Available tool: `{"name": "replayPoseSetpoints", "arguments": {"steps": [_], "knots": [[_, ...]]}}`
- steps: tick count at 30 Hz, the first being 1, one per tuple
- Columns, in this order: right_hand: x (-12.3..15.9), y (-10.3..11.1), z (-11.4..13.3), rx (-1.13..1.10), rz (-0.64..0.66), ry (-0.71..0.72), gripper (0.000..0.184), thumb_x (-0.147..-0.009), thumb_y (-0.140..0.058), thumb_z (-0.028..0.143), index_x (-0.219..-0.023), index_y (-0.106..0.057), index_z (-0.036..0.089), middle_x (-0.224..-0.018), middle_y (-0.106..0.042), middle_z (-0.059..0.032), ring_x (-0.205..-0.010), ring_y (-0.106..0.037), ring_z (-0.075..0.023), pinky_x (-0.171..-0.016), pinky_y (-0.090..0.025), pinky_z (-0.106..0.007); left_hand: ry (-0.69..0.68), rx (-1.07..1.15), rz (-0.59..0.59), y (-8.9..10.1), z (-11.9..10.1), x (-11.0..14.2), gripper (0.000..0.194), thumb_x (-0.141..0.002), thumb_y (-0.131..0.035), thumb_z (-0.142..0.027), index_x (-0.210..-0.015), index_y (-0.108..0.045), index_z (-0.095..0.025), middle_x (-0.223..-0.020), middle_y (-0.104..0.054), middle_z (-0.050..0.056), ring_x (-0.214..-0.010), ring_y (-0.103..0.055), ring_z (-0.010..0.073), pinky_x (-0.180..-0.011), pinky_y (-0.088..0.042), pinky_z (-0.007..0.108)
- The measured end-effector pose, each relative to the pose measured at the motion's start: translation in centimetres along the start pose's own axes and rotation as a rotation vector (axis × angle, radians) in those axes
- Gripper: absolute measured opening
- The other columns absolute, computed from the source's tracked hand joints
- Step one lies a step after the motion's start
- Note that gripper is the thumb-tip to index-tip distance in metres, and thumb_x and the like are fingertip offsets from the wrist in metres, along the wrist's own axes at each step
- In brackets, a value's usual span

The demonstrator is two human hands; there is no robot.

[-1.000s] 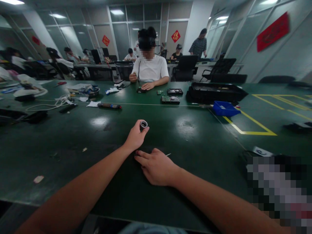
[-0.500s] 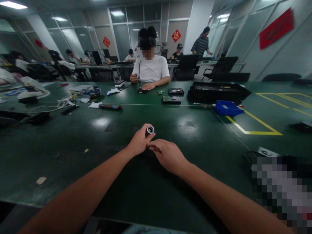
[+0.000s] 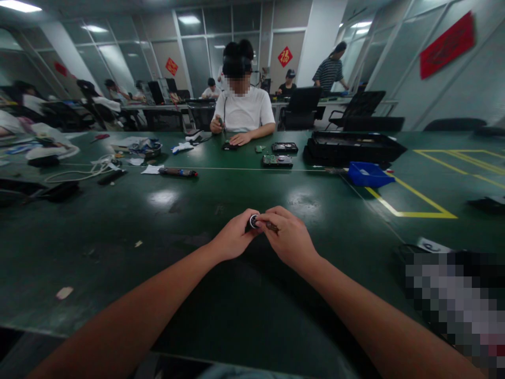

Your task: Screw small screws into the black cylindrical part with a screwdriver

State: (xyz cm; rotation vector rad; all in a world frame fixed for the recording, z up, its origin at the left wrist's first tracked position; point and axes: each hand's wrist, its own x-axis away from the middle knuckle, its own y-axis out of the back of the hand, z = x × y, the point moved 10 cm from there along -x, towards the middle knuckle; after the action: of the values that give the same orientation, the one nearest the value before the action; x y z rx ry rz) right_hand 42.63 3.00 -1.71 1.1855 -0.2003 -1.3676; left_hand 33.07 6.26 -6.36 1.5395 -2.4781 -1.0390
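Note:
My left hand (image 3: pixel 235 235) is closed around a small dark cylindrical part (image 3: pixel 253 221) with a pale ring at its open end; most of its body is hidden in the palm. Close against it, my right hand (image 3: pixel 290 237) pinches a thin brownish tool (image 3: pixel 271 226), perhaps a small driver; its kind is not clear. The right fingertips are at the ring's opening, and the tool's tip is hidden there. Both hands are above the green table (image 3: pixel 236 316), near its middle.
Across the table a co-worker (image 3: pixel 242 110) handles a small black device (image 3: pixel 231 146). Circuit-board units (image 3: pixel 278 160), a black case (image 3: pixel 351 150) and a blue bin (image 3: pixel 369 175) lie at the far right. A pen-shaped tool (image 3: pixel 178 172) and cables (image 3: pixel 92 169) lie to the left.
My right hand has moved up and over to the ring's opening, bringing the thin tool with it. My left hand has shifted slightly right and down, turning the cylinder.

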Motion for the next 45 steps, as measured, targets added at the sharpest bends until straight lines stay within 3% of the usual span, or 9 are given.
{"name": "replayPoseSetpoints", "arguments": {"steps": [8, 23, 28, 33, 38, 42, 45], "knots": [[-0.1, 0.6, -0.7, -0.017, -0.046, -0.089, 0.004, -0.086, -0.068, 0.021, -0.085, -0.071, 0.019, -0.085, -0.066, -0.0029, -0.073, -0.060, -0.0148, -0.066, -0.045, -0.028, -0.029, -0.026, 0.039, -0.4, -0.3, 0.1, 0.020, -0.094, -0.057, -0.026, -0.112, -0.057, -0.020, -0.105, -0.067, 0.005, -0.095, -0.062, 0.0201, -0.084, -0.047, 0.032], [0.0, 0.3, -2.2, -0.055, 0.000, -0.281, 0.014, -0.081, -0.069, 0.031, -0.077, -0.060, 0.022, -0.071, -0.064, 0.0004, -0.065, -0.057, -0.0161, -0.059, -0.039, -0.029, -0.081, -0.132, 0.044, -0.4, -0.7, 0.3, 0.024, -0.090, -0.056, -0.016, -0.113, -0.056, -0.021, -0.109, -0.064, 0.006, -0.103, -0.058, 0.0232, -0.090, -0.043, 0.037], [0.3, 0.9, -2.4, -0.152, -0.035, -0.306, 0.014, -0.086, -0.061, 0.035, -0.085, -0.060, 0.022, -0.071, -0.060, 0.0012, -0.063, -0.055, -0.0158, -0.057, -0.039, -0.030, -0.034, -0.034, 0.029, -0.2, -0.2, 0.2, 0.017, -0.092, -0.057, -0.023, -0.109, -0.055, -0.020, -0.098, -0.063, 0.003, -0.089, -0.060, 0.0198, -0.079, -0.044, 0.033], [0.3, 1.9, -2.2, -0.271, -0.079, -0.289, 0.017, -0.089, -0.050, 0.023, -0.101, -0.062, 0.020, -0.081, -0.063, -0.0019, -0.072, -0.059, -0.0181, -0.066, -0.044, -0.032, 0.013, 0.022, -0.016, 0.3, 0.4, 0.1, 0.019, -0.091, -0.060, -0.027, -0.108, -0.053, -0.021, -0.099, -0.063, 0.002, -0.088, -0.058, 0.0185, -0.079, -0.043, 0.031], [-0.1, 3.4, -1.3, -0.217, -0.165, -0.216, 0.023, -0.096, -0.049, 0.030, -0.100, -0.069, 0.019, -0.096, -0.065, -0.0073, -0.088, -0.061, -0.0206, -0.075, -0.046, -0.034, 0.030, 0.028, -0.048, 0.6, 1.0, 0.1, 0.019, -0.092, -0.059, -0.028, -0.108, -0.053, -0.021, -0.097, -0.062, 0.001, -0.088, -0.057, 0.0182, -0.079, -0.043, 0.030], [0.2, 4.5, -0.4, -0.140, -0.212, -0.173, 0.024, -0.094, -0.057, 0.039, -0.084, -0.069, 0.020, -0.075, -0.062, -0.0021, -0.070, -0.059, -0.0169, -0.065, -0.044, -0.032, 0.025, 0.029, -0.062, 0.8, 1.4, 0.0, 0.020, -0.093, -0.058, -0.032, -0.109, -0.053, -0.021, -0.097, -0.061, 0.002, -0.088, -0.056, 0.0185, -0.079, -0.043, 0.031], [1.0, 5.4, -0.5, -0.253, -0.304, -0.149, 0.020, -0.097, -0.055, 0.038, -0.092, -0.067, 0.022, -0.072, -0.064, 0.0005, -0.062, -0.059, -0.0142, -0.060, -0.046, -0.030, 0.028, 0.023, -0.064, 0.9, 1.6, -0.1, 0.021, -0.094, -0.058, -0.033, -0.109, -0.052, -0.021, -0.098, -0.060, 0.002, -0.089, -0.056, 0.0191, -0.080, -0.043, 0.031]]}}
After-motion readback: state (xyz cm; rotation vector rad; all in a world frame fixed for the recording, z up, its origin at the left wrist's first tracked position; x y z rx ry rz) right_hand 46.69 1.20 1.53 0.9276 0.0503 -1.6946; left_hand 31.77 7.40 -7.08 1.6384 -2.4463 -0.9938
